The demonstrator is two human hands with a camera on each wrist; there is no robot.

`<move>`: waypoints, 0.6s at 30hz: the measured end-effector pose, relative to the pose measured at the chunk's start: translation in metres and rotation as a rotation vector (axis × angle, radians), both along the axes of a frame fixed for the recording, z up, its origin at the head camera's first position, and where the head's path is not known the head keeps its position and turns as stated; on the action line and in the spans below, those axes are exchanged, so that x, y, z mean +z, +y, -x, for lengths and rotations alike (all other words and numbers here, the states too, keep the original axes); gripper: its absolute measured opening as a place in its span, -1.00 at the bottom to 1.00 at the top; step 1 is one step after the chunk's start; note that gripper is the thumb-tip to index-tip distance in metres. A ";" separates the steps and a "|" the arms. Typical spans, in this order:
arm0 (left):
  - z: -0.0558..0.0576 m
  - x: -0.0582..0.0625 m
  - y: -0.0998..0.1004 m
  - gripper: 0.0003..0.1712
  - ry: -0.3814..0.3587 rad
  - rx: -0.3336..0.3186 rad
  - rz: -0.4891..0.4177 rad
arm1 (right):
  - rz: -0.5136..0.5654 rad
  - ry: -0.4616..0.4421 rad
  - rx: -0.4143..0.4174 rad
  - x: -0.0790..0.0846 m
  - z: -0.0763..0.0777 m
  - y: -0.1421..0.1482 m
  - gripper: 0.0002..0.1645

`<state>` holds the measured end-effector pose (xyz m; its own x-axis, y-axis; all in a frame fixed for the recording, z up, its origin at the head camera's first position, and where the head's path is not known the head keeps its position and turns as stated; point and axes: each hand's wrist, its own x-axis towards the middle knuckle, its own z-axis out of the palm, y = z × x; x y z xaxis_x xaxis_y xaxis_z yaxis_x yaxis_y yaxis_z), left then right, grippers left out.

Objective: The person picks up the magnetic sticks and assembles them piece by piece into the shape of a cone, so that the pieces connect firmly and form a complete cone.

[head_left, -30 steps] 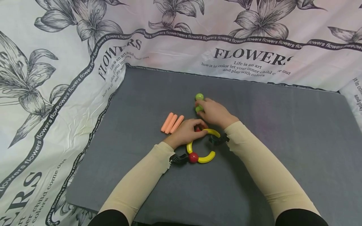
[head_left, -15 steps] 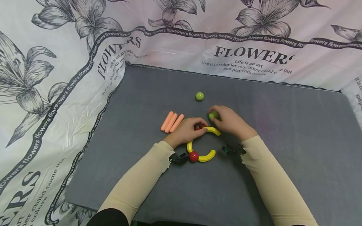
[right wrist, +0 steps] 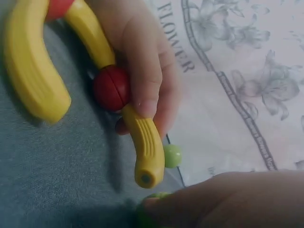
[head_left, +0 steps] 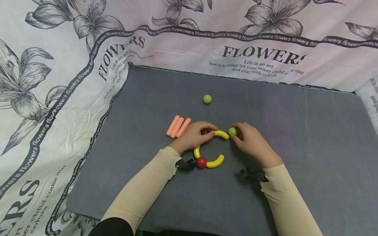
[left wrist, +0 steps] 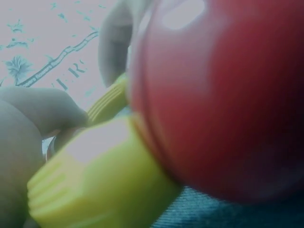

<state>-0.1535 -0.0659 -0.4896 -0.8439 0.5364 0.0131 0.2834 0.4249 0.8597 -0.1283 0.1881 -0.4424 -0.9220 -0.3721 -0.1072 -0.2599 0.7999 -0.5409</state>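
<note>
My left hand (head_left: pixel 196 133) grips a chain of curved yellow pieces and red balls near its far end, with thumb and finger by the upper red ball (right wrist: pixel 111 89) and the yellow end piece (head_left: pixel 221 134). This chain forms an unclosed ring: a left yellow piece (head_left: pixel 197 151) leads down to the lower red ball (head_left: pixel 201 162), and another yellow piece (head_left: pixel 215 162) curves off it to the right. Between thumb and fingers, my right hand (head_left: pixel 252 141) pinches a green ball (head_left: pixel 232 131) close beside the upper yellow piece's free end. Whether they touch, I cannot tell.
A second green ball (head_left: pixel 207 99) lies farther back on the grey table (head_left: pixel 295 137). Three orange rods (head_left: pixel 178 127) lie side by side left of my left hand. Flower-printed sheeting (head_left: pixel 177 49) borders the table at the back and left.
My right hand has taken one green ball away from beside the other and brought it right and nearer, to the yellow piece's end. My left hand has stayed on the chain.
</note>
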 end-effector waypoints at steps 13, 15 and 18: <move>-0.001 -0.003 0.002 -0.72 -0.022 0.011 0.004 | 0.075 -0.190 -0.009 0.002 -0.018 0.007 -0.58; -0.001 -0.002 0.002 -0.72 -0.017 0.009 -0.003 | 0.083 -0.178 -0.021 0.002 -0.019 0.006 -0.56; -0.001 -0.001 0.003 -0.73 -0.011 0.014 -0.015 | 0.095 -0.161 -0.034 0.001 -0.019 0.005 -0.54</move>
<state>-0.1527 -0.0633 -0.4901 -0.8516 0.5241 0.0116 0.2680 0.4162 0.8689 -0.1092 0.1930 -0.4411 -0.9080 -0.3562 -0.2207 -0.1371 0.7503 -0.6467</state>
